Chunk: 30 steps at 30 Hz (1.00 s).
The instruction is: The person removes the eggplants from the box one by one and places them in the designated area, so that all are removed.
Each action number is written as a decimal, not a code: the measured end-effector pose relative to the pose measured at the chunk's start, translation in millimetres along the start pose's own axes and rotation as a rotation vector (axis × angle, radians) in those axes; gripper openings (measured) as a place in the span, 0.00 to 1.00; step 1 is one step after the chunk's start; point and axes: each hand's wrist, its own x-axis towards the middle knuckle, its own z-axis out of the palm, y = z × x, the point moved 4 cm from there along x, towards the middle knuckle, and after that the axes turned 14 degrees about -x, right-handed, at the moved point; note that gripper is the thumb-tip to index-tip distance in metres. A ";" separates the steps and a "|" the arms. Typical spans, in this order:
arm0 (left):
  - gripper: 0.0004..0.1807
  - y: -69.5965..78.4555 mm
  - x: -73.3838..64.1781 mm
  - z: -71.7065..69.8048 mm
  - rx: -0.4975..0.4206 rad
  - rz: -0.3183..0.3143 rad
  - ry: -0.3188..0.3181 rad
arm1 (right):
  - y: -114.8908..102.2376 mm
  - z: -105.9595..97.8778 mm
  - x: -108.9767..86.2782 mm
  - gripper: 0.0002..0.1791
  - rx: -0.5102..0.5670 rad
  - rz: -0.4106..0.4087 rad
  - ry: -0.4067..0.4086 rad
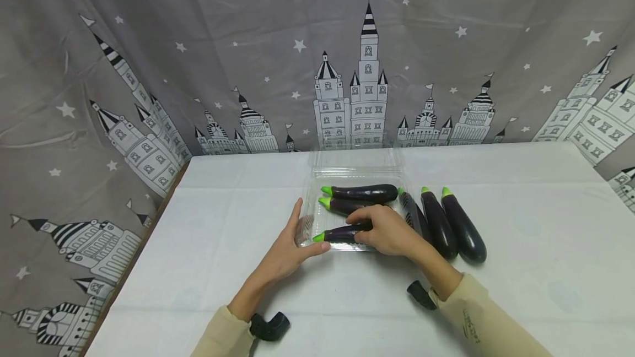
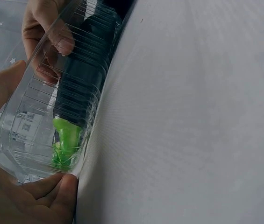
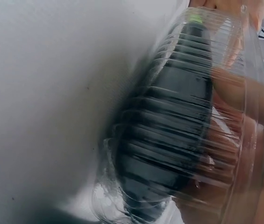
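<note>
A clear plastic clamshell box [image 1: 312, 180] lies open on the white table, its lid [image 1: 357, 160] folded back. Inside, two dark eggplants with green stems, a rear one [image 1: 367, 193] and one before it [image 1: 347, 206], lie crosswise. My right hand [image 1: 389, 230] reaches into the box and grips a third eggplant [image 1: 342, 234] near the front wall. That eggplant [image 2: 78, 88] shows through the ridged plastic in the left wrist view, stem toward my left hand. My left hand [image 1: 288, 249] holds the box's front left corner, thumb along the front and fingers at the left side.
Right of the box lie a middle eggplant [image 1: 439, 225] and an outer eggplant [image 1: 463, 227]. Another eggplant [image 1: 413, 214] sits against the box's right wall, partly behind its plastic. A grey castle-print curtain [image 1: 297, 43] hangs behind the table [image 1: 238, 191].
</note>
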 end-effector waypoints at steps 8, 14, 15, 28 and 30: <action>0.65 0.4 -0.6 -0.2 0.001 0.000 0.003 | -0.1 -0.3 1.3 0.13 -0.022 -0.033 -0.003; 0.65 0.9 -0.6 -0.2 0.000 0.002 0.000 | -0.5 -0.3 2.6 0.12 -0.054 -0.065 -0.015; 0.65 0.9 -0.5 -0.2 0.001 0.003 0.000 | -0.6 -0.4 2.7 0.12 -0.053 -0.066 -0.017; 0.65 0.9 -0.7 -0.2 0.011 0.006 -0.001 | 6.0 0.1 -2.8 0.13 0.050 -0.095 0.042; 0.65 1.2 -0.8 -0.1 0.006 0.007 -0.005 | 6.8 -0.4 -3.5 0.13 0.077 -0.098 0.059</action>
